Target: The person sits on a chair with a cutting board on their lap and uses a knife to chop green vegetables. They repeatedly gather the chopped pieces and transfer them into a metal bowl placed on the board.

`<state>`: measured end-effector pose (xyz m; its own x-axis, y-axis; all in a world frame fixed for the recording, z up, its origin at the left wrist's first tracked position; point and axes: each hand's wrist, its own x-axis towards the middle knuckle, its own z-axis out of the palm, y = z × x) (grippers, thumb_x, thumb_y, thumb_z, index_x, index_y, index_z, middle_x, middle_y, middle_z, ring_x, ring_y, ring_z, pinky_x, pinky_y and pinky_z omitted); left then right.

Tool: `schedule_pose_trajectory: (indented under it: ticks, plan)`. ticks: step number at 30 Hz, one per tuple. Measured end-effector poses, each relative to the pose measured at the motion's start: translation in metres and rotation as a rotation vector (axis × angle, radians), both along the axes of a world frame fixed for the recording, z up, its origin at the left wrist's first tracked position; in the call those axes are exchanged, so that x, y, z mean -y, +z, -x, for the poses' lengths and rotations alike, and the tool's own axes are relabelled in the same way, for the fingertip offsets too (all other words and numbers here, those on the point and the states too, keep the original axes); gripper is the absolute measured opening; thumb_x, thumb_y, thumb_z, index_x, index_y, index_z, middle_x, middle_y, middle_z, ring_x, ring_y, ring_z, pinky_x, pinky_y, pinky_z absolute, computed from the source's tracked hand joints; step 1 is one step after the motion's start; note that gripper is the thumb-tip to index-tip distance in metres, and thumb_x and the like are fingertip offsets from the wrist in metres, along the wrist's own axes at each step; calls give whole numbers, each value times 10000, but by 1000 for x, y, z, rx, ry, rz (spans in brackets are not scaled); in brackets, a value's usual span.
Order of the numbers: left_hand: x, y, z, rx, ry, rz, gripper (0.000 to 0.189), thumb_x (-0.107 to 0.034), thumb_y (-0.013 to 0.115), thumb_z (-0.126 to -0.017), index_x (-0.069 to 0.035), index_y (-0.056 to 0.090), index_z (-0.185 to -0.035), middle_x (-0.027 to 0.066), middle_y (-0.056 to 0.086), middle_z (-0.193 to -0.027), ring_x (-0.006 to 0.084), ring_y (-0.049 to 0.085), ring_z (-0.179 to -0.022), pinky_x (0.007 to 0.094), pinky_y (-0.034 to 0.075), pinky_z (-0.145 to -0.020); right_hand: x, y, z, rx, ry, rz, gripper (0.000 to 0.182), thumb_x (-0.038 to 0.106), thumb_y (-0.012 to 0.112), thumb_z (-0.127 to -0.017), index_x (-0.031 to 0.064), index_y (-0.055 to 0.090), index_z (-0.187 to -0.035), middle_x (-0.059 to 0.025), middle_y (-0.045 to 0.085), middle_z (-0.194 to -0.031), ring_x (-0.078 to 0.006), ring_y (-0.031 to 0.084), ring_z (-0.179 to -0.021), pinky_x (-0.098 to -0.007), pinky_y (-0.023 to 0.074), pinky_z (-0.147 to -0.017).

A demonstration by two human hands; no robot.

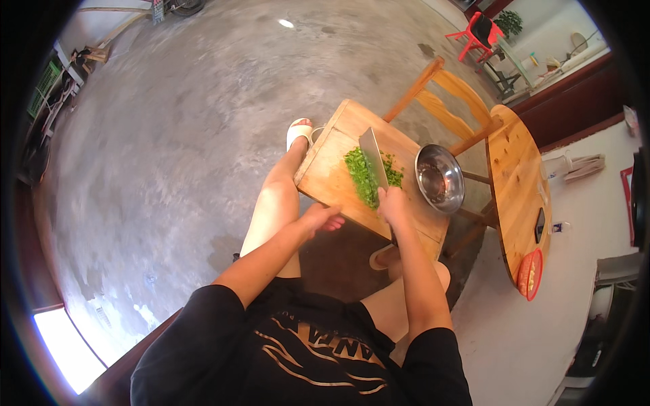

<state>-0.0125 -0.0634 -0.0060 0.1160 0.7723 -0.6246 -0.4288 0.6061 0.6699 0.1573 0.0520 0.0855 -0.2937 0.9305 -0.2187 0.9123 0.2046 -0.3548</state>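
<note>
My right hand [393,205] grips the handle of a broad-bladed cleaver [373,155]. Its blade stands on edge among chopped green leaves [361,175], splitting them into a larger heap on the left and a smaller, finer one on the right. Under them is a wooden cutting board [325,167]. My left hand [323,218] is beside the board's near edge with nothing in it, fingers partly curled and thumb apart; whether it touches the edge I cannot tell. A shiny metal bowl [440,178] sits at the board's right side.
Behind the board is a wooden chair [431,96]. A round wooden table [518,188] on the right bears a dark phone [540,225] and a red plastic basket [530,275] with pale pieces. My legs flank the board above the concrete floor [177,127]. A red chair [480,35] stands farther back.
</note>
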Motion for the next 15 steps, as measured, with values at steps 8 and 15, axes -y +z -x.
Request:
schedule_pose_trajectory:
  ticks: [8, 15]
  plan:
    - [-1, -5, -1, 28, -3, 13, 397, -328, 570, -945, 35, 591, -1105, 121, 705, -933, 157, 654, -726, 259, 537, -622, -8, 2, -6, -69, -150, 55, 356, 246, 506, -965, -56, 580, -791, -128, 600, -563, -226, 566, -417, -361, 459, -408]
    - [0, -4, -2, 10, 11, -3, 391, -321, 564, -947, 36, 583, -1106, 124, 705, -924, 156, 651, -720, 258, 534, -613, -3, 21, -5, -171, -218, 32, 342, 223, 520, -959, -64, 574, -782, -118, 588, -548, -228, 559, -410, -368, 442, -404]
